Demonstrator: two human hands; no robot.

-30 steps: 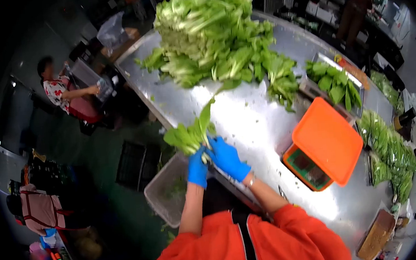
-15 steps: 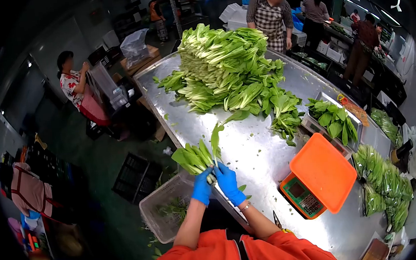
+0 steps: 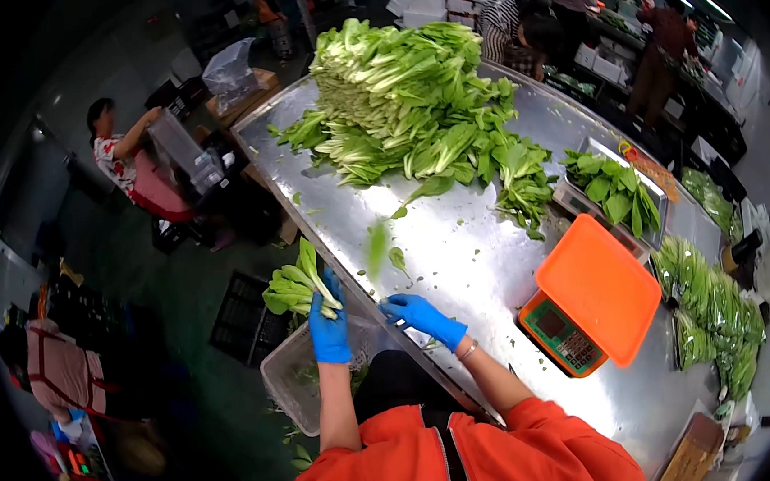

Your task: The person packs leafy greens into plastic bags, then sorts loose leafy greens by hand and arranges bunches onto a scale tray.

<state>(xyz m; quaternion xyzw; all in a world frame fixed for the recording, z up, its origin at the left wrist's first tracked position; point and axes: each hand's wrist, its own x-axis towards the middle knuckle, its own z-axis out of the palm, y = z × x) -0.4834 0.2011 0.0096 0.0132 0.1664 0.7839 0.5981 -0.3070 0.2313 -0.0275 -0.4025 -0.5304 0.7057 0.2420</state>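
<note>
Blue gloves cover both of my hands. My left hand [image 3: 329,328] is closed round the base of a small bunch of leafy greens [image 3: 291,289], left of the table's edge and above a grey plastic bin [image 3: 290,384]. Over the metal table [image 3: 441,263], near its edge, my right hand [image 3: 423,317] has its fingers bent together; whether anything small is between them I cannot make out. A blurred green leaf [image 3: 377,248] and a small loose leaf [image 3: 397,258] are just beyond it. A large heap of greens [image 3: 410,94] covers the far part of the table.
An orange scale [image 3: 599,291] stands at the right. Behind it, a tray holds loose leaves [image 3: 612,188]; bagged greens [image 3: 712,310] lie farther right. A black crate [image 3: 248,319] is on the floor. A person [image 3: 513,31] bends beyond the heap; another [image 3: 139,165] sits at left.
My hands have moved apart. My left hand has gone left with the bunch, off the table's edge, and a blurred leaf has come away above the table. The person beyond the heap has bent down.
</note>
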